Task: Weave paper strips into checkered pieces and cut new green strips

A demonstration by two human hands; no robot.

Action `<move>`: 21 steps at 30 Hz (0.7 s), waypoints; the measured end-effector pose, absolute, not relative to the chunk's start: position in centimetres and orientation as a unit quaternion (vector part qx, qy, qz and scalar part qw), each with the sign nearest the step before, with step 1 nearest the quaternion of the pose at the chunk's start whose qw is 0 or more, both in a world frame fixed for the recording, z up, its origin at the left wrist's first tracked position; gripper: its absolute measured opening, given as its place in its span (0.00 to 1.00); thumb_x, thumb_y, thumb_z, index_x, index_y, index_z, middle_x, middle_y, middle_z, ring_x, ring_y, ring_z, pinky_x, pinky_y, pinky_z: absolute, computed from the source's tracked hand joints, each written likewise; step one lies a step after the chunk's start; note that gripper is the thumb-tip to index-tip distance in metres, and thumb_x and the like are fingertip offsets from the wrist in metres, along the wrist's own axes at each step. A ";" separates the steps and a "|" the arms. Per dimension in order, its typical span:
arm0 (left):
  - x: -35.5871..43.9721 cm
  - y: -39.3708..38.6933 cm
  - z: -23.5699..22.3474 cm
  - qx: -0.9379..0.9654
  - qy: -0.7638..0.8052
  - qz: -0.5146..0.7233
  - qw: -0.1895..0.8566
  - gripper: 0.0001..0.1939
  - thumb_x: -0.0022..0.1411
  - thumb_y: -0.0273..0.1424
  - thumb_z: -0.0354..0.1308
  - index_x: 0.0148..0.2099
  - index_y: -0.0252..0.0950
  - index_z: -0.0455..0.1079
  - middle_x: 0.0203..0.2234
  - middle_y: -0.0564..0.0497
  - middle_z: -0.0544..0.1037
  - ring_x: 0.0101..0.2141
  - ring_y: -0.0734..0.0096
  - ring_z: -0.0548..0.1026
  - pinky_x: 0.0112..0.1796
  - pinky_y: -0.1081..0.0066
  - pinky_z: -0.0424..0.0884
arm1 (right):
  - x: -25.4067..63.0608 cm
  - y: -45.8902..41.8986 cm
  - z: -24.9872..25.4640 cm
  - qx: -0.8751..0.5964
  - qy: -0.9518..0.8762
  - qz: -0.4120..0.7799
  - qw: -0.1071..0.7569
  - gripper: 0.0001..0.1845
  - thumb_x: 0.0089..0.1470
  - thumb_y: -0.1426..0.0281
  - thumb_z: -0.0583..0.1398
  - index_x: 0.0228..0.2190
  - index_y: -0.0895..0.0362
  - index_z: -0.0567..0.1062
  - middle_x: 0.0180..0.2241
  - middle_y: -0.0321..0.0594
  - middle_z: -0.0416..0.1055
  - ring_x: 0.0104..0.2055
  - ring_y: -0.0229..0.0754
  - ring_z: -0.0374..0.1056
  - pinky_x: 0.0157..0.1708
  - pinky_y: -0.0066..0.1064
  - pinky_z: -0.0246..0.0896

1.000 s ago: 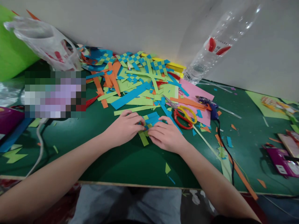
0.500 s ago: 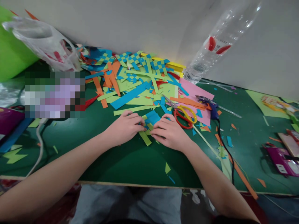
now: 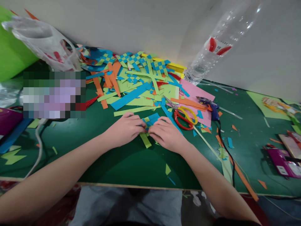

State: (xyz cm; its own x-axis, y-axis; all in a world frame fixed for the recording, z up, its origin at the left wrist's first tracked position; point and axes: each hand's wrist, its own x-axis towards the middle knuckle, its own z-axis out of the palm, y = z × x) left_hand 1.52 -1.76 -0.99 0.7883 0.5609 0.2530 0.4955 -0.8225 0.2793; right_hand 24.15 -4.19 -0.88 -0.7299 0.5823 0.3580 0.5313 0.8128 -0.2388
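Between my hands is a small weave of blue and light-green paper strips (image 3: pixel 152 118). A green strip end (image 3: pixel 145 141) sticks out of it toward me. My left hand (image 3: pixel 131 128) grips its left side, fingers curled and tips pressed on the paper. From the other side my right hand (image 3: pixel 167 133) has its fingers bent over the right part, its tips almost meeting the left ones. The fingers hide much of the weave. Just beyond my right hand lie scissors (image 3: pixel 185 117) with red and yellow handles.
Behind the hands spreads a heap of cut paper strips (image 3: pixel 131 97) and woven blue-green pieces (image 3: pixel 135 59). A blue glue gun (image 3: pixel 213 113) with a black cord lies to the right. A plastic bottle (image 3: pixel 211 53) leans by the wall, and a white plastic bag (image 3: pixel 47 44) stands at left.
My right hand has shifted slightly left, closer to my left hand, and covers more of the weave. The left hand stays nearly in place.
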 end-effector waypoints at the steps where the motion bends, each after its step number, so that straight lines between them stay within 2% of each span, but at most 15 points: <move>1: 1.5 -1.8 -1.0 0.938 0.286 0.166 0.106 0.19 0.66 0.25 0.45 0.38 0.44 0.78 0.39 0.51 0.81 0.40 0.63 0.74 0.45 0.60 0.61 | 24.0 -4.2 -0.9 -0.305 -0.925 0.062 0.218 0.10 0.64 0.72 0.53 0.35 0.57 0.74 0.32 0.39 0.77 0.38 0.40 0.68 0.52 0.39 0.54; 5: 1.4 -1.7 -1.0 0.935 0.288 0.171 0.115 0.19 0.66 0.26 0.45 0.36 0.45 0.78 0.39 0.51 0.81 0.40 0.64 0.74 0.46 0.59 0.61 | 23.7 -4.1 -1.2 -0.321 -0.914 0.075 0.237 0.11 0.64 0.72 0.53 0.35 0.57 0.74 0.32 0.40 0.76 0.36 0.40 0.67 0.50 0.39 0.55; 16: 1.3 -1.7 -1.0 0.952 0.252 0.168 0.055 0.19 0.66 0.21 0.45 0.36 0.41 0.77 0.39 0.51 0.81 0.39 0.66 0.75 0.45 0.61 0.61 | 23.6 -3.8 -1.5 -0.312 -0.916 0.074 0.242 0.10 0.64 0.73 0.53 0.34 0.58 0.74 0.31 0.40 0.76 0.34 0.40 0.66 0.49 0.37 0.56; 19: 1.3 -1.8 -1.2 0.941 0.274 0.185 0.069 0.17 0.64 0.21 0.47 0.39 0.41 0.76 0.40 0.51 0.81 0.41 0.65 0.75 0.47 0.60 0.61 | 23.9 -3.7 -1.4 -0.321 -0.904 0.098 0.266 0.09 0.64 0.72 0.55 0.34 0.58 0.74 0.31 0.40 0.76 0.34 0.39 0.67 0.48 0.38 0.57; 21: 1.2 -1.9 -1.1 0.919 0.316 0.220 0.083 0.18 0.63 0.20 0.46 0.44 0.40 0.75 0.43 0.50 0.80 0.44 0.63 0.75 0.48 0.59 0.62 | 24.2 -3.8 -1.1 -0.347 -0.879 0.126 0.302 0.08 0.63 0.70 0.56 0.35 0.58 0.75 0.31 0.40 0.76 0.34 0.40 0.68 0.47 0.39 0.59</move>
